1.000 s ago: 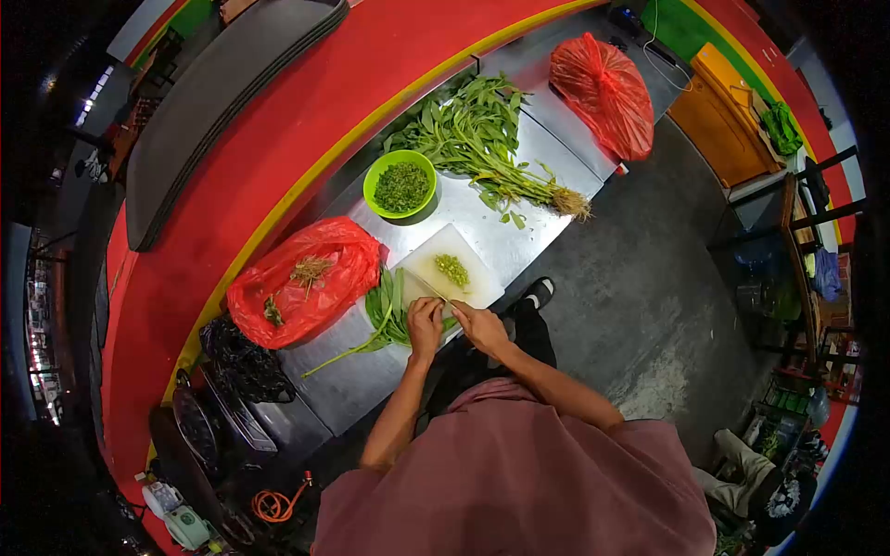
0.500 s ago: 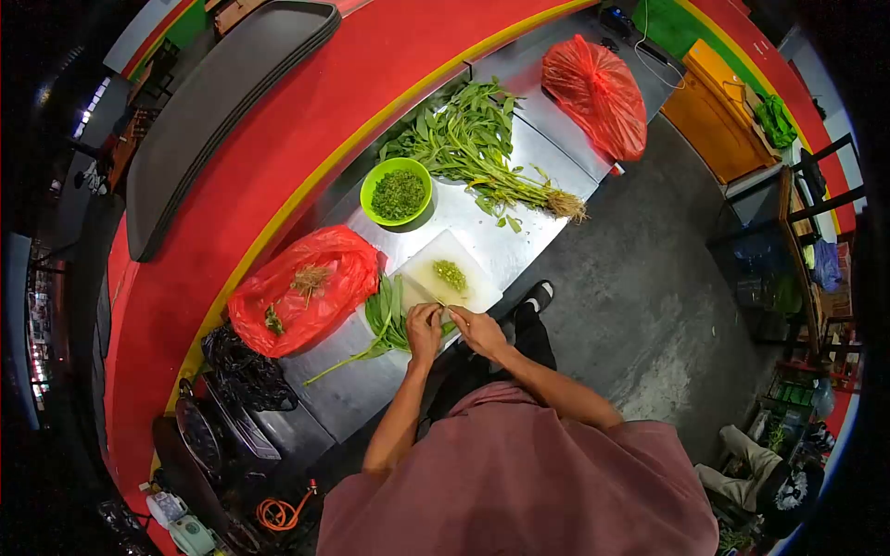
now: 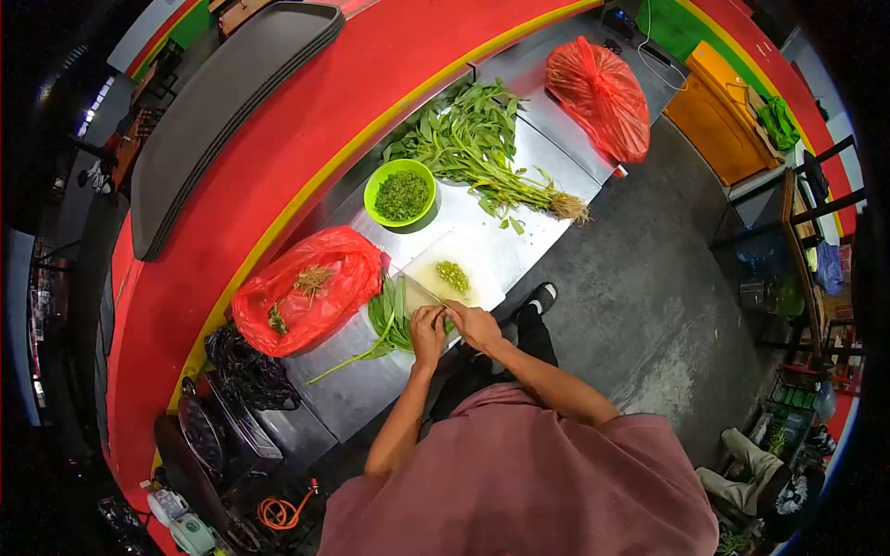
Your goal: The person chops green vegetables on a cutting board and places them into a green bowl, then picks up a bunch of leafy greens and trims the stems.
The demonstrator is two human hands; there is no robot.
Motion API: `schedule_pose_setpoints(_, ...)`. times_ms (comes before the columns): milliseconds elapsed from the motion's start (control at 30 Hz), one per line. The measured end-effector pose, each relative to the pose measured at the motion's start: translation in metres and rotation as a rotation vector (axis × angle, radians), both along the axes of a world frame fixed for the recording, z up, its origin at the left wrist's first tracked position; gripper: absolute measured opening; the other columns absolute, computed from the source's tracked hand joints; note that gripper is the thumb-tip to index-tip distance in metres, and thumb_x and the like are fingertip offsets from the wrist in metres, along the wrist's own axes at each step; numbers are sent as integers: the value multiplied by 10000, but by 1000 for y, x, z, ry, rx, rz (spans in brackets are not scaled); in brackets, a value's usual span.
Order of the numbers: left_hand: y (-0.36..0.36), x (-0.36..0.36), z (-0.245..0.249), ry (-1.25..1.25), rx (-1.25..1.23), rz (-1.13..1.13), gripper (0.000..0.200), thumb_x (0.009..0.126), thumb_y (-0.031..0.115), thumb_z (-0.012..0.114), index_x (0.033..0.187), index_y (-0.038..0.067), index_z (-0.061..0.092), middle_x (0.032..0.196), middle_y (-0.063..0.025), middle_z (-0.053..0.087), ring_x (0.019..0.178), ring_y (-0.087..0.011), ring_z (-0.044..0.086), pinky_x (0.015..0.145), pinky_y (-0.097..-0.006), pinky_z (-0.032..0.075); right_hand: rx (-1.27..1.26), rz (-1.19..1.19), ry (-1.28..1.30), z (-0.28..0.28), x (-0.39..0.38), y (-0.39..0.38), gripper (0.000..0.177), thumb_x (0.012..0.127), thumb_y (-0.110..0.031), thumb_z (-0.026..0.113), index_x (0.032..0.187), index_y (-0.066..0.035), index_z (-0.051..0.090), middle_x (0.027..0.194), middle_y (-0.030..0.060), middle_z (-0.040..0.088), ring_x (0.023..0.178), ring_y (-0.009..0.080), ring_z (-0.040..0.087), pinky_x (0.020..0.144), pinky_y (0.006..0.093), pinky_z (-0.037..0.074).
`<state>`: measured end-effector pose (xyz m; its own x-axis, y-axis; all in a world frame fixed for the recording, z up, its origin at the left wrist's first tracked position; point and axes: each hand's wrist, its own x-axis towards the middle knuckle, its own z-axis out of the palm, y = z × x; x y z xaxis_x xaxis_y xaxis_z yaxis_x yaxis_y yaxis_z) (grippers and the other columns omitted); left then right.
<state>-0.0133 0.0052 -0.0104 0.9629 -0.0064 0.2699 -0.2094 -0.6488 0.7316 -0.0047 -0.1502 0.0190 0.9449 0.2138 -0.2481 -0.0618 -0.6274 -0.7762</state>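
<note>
A white cutting board [image 3: 476, 269] lies on the metal table with a small heap of chopped green pieces [image 3: 452, 275] on it. At its near edge my right hand [image 3: 474, 326] is closed on a knife [image 3: 423, 290], whose blade points up and left. Close beside it, my left hand [image 3: 427, 333] has its fingers closed on the leafy stems. These green stems [image 3: 387, 315] lie left of the board, partly under my left hand. A lime-green bowl [image 3: 378, 209] above the board holds chopped greens [image 3: 400, 195].
Behind the board lies a bunch of leafy greens [image 3: 473, 139] with roots. An open red bag [image 3: 338, 287] with root scraps is at the left, and a tied red bag [image 3: 603, 97] at the upper right. A black plastic bag [image 3: 243, 366] sits at the lower left.
The knife blade now shows extending up and left over the board. Both hands remain together at the near edge, and the view has shifted slightly.
</note>
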Motion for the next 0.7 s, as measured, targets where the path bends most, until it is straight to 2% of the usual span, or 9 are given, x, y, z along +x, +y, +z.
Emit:
schedule_pose_setpoints(67, 1, -1, -1, 30, -55, 4, 173, 868, -12, 682, 1028, -22, 747, 972, -160, 702, 923, -342, 652, 845, -421, 519, 18, 1, 86, 7, -4, -6, 385, 1085, -398, 459, 1327, -147, 622, 872, 277, 701, 847, 487, 681, 746, 564, 532)
schedule_pose_setpoints(233, 3, -4, 3, 49, -107, -7, 172, 890, -9, 693, 1054, -21, 746, 989, -155, 711, 942, -319, 675, 859, -398, 527, 72, -68, 43, 12, -18, -11, 377, 1084, -389, 474, 1312, -145, 649, 840, 277, 694, 799, 502, 671, 720, 570, 527)
schedule_pose_setpoints(300, 3, -6, 5, 50, -126, -3, 169, 895, -12, 692, 1055, -21, 745, 988, -155, 710, 932, -313, 683, 854, -388, 531, 70, -67, 74, 15, -19, -13, 405, 1086, -410, 465, 1362, -168, 637, 748, 244, 674, 758, 452, 688, 719, 533, 524)
schedule_pose_setpoints(333, 4, -7, 4, 58, -124, -3, 170, 893, -19, 691, 1055, -20, 745, 989, -156, 710, 926, -312, 685, 850, -386, 532, 93, -64, 81, 16, -18, -13, 375, 1088, -392, 469, 1322, -156, 644, 839, 268, 696, 806, 499, 674, 720, 570, 528)
schedule_pose_setpoints(433, 2, -7, 3, 59, -134, 6, 153, 893, -15, 690, 1037, -23, 742, 979, -157, 706, 907, -320, 686, 836, -386, 531, 70, -50, 145, 23, -19, -14, 379, 1090, -395, 466, 1331, -160, 639, 846, 267, 698, 812, 499, 678, 726, 567, 532)
schedule_pose_setpoints(533, 1, -6, 3, 99, -119, 19, 128, 890, 16, 699, 1006, -14, 744, 984, -147, 693, 956, -342, 645, 876, -420, 504, 79, -39, 104, 23, -19, -14, 381, 1089, -393, 469, 1338, -159, 637, 860, 267, 702, 820, 496, 682, 735, 566, 536)
schedule_pose_setpoints(700, 2, -5, 1, 52, -49, 7, 114, 898, 26, 693, 994, -21, 734, 962, -150, 694, 919, -333, 662, 846, -412, 512, 16, -40, 123, 24, -19, -12, 371, 1085, -384, 479, 1338, -166, 639, 862, 268, 702, 832, 493, 683, 741, 573, 535)
